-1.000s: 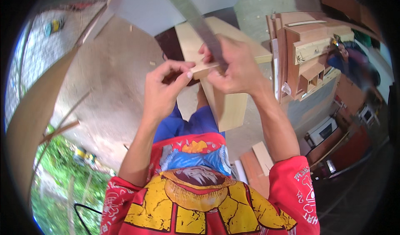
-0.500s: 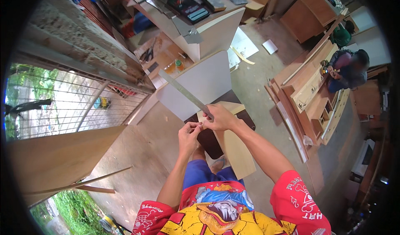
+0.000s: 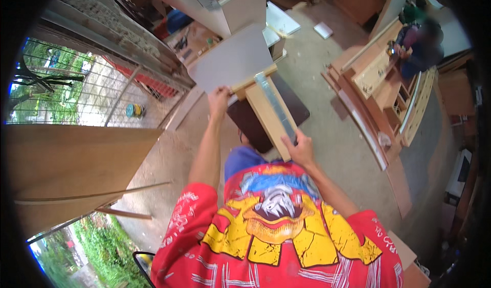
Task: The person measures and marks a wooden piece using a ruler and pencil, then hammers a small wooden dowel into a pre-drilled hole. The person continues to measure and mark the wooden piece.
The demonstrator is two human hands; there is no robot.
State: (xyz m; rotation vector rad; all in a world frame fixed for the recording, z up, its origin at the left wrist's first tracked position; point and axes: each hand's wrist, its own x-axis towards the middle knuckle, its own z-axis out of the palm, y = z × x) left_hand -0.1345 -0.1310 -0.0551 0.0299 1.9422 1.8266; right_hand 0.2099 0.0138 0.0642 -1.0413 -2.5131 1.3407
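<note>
A long metal ruler (image 3: 276, 104) lies along a pale wooden board (image 3: 267, 118), and my right hand (image 3: 300, 149) is closed round its near end. Across the board's far end runs a light wood strip (image 3: 255, 81). My left hand (image 3: 219, 100) is at that strip's left end with its fingers pinched together. What they hold, if anything, is too small to make out. Beneath the board is a dark brown panel (image 3: 291, 101), largely covered by it.
A grey-white panel (image 3: 230, 58) leans just ahead, before a cluttered workbench (image 3: 240, 7). On the right, another person (image 3: 417, 48) works beside a wooden frame (image 3: 368, 81). A wire-mesh opening (image 3: 97, 94) and a large plywood sheet (image 3: 82, 170) are at the left.
My hands have moved apart, the left going up and left. The ruler has swung from pointing up-left above the board to lying along it, with my right hand now nearer my body.
</note>
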